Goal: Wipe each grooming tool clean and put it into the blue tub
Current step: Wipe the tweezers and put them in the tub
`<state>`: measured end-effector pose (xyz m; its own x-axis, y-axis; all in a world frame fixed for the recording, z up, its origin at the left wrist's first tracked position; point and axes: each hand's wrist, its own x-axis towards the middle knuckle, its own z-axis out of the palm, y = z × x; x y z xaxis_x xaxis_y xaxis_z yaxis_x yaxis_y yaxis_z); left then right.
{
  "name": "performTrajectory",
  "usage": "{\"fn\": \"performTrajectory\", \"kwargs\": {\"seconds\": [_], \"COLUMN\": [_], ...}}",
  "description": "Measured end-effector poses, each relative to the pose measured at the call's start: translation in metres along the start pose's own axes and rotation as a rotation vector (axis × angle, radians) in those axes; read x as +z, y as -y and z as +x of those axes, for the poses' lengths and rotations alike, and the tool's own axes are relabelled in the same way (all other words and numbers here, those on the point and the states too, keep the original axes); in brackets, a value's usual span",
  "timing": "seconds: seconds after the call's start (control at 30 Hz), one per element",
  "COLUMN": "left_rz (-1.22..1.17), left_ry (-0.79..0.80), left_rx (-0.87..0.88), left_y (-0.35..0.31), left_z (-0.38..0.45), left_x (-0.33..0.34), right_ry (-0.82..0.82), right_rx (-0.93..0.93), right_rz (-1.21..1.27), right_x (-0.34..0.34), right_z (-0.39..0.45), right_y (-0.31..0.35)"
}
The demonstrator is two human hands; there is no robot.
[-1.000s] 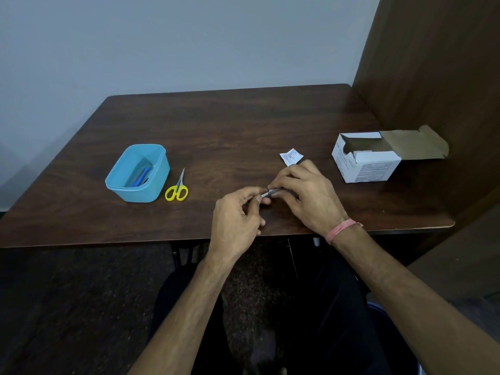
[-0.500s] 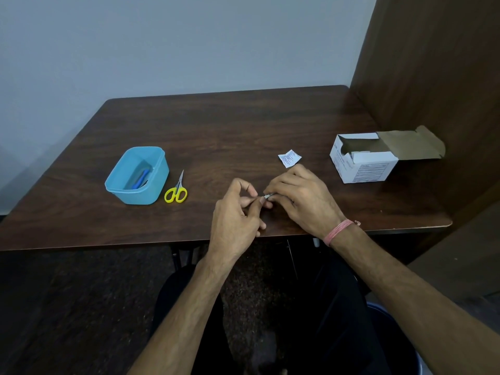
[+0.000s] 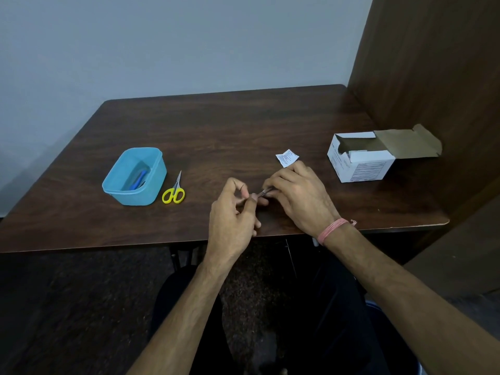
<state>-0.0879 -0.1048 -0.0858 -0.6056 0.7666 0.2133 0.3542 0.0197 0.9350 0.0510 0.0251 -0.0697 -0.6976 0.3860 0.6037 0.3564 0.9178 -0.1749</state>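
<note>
Your small metal tool (image 3: 263,192), mostly hidden and unidentifiable, lies roughly left-right, pinched between your left hand (image 3: 234,212) and right hand (image 3: 299,194) over the dark wood table (image 3: 216,131) against a grey wall, with yellow scissors (image 3: 174,190) pointing away beside the blue tub (image 3: 134,175)

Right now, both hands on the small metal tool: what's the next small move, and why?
Probably finish the wipe, then the left hand carries the metal tool left to the blue tub. Both hands pinch the tool over the table's near edge, the right hand covering its far end. The tub holds a blue item; the yellow scissors lie beside it.
</note>
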Motion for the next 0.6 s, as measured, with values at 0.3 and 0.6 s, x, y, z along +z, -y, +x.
{"fn": "performTrajectory", "kwargs": {"seconds": [0.3, 0.6], "left_rz": [0.136, 0.026], "left_ry": [-0.105, -0.131], "left_rx": [0.054, 0.044], "left_y": [0.0029, 0.0021], "left_z": [-0.0021, -0.004], "left_x": [0.0083, 0.0018], "right_ry": [-0.069, -0.029], "right_rx": [0.092, 0.198], "right_rz": [-0.111, -0.094], "right_x": [0.0013, -0.0034], "right_z": [-0.0031, -0.0026], "right_y": [0.0023, 0.0061]}}
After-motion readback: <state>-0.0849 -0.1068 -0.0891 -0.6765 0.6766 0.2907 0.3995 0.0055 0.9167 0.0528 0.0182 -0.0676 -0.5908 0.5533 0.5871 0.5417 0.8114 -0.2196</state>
